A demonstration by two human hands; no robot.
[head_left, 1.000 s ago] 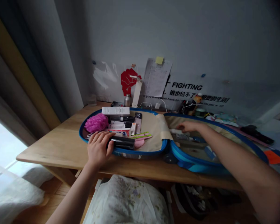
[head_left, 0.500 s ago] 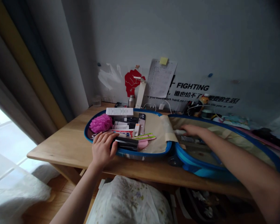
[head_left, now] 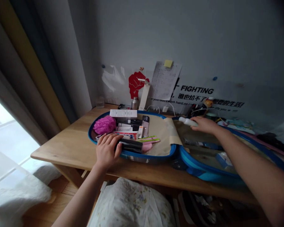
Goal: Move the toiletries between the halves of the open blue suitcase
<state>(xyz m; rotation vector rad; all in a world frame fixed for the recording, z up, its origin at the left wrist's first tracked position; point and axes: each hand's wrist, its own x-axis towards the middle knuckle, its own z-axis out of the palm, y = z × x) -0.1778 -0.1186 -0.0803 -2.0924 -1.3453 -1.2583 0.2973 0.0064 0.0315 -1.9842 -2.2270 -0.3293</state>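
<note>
My right hand (head_left: 204,124) grips a small white bottle (head_left: 186,121) by one end, raised over the right half of the open blue suitcase (head_left: 174,148). My left hand (head_left: 108,149) rests over the front rim of the suitcase's left half. Its fingers lie outstretched over the contents, thumb apart, beside a long black object (head_left: 132,145) with a pink end. Around it are a purple bath puff (head_left: 104,124), a toothpaste box (head_left: 130,135), a white box (head_left: 123,113), black tubes and a green-and-pink strip (head_left: 149,139). The left fingertips are partly hidden among these things.
In the right half lie a slim packaged item (head_left: 210,145) and a blue-and-white packet (head_left: 224,160). Behind the suitcase stand a white lamp (head_left: 144,96) and a metal bottle (head_left: 134,103). Clutter lines the desk's right side. A cushioned seat (head_left: 132,201) is below the wooden desk (head_left: 61,138).
My right hand has lifted the white bottle up from inside the suitcase's right half. The blue-and-white packet there now shows more. My left hand has stayed on the left half.
</note>
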